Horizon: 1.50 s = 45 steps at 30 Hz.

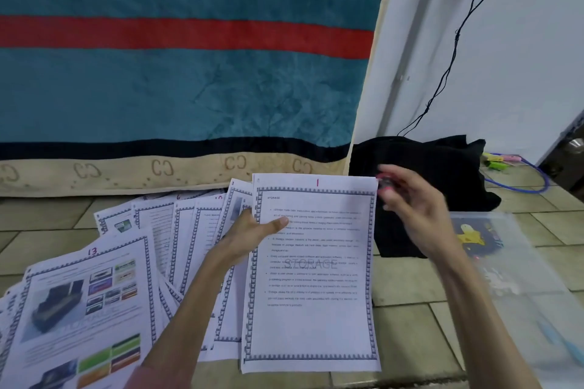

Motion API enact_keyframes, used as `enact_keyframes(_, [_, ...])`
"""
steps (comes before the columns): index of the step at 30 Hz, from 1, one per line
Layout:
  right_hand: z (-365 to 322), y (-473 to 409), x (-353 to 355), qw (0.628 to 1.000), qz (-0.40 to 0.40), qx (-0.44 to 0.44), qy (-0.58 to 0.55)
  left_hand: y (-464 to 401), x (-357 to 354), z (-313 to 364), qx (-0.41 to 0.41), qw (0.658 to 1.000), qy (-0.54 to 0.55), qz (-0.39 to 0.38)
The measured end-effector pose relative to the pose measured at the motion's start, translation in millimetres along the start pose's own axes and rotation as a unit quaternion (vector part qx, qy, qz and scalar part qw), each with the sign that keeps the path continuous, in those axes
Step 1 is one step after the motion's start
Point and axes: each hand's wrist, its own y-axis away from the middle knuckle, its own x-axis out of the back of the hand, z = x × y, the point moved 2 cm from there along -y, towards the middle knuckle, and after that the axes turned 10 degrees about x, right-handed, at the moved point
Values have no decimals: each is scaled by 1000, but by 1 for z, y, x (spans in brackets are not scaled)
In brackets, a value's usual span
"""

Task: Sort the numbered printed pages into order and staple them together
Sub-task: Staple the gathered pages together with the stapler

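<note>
Under the left hand, which pinches it, page 1 starts the stack; the blurred right hand (grip unclear) should square later pages beneath it.

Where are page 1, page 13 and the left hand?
page 1 (311, 319): head view, blank lower half of the sheet.
page 13 (79, 290): head view, on the printed photos mid-sheet.
left hand (249, 232): head view, back of the hand, thumb lying on page 1.
</note>
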Motion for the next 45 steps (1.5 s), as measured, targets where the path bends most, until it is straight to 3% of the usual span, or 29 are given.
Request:
enact_keyframes(5, [-42, -25, -63, 975, -187, 69, 102, 27, -13, 23, -45, 998, -23, 33])
enact_keyframes(10, [-47, -41, -90, 940, -266, 89, 193, 31, -17, 25, -58, 996, -31, 58])
enact_keyframes(17, [-51, -66, -96, 909, -287, 90, 287, 35, -18, 27, -28, 996, -41, 81])
enact_keyframes(38, [-57, -69, -91, 957, -255, 66, 126, 40, -16, 32, -28, 998, -22, 50])
enact_keyframes(45, [-57, -69, -87, 935, -280, 70, 207, 49, -18, 41, -40, 997, -38, 49])
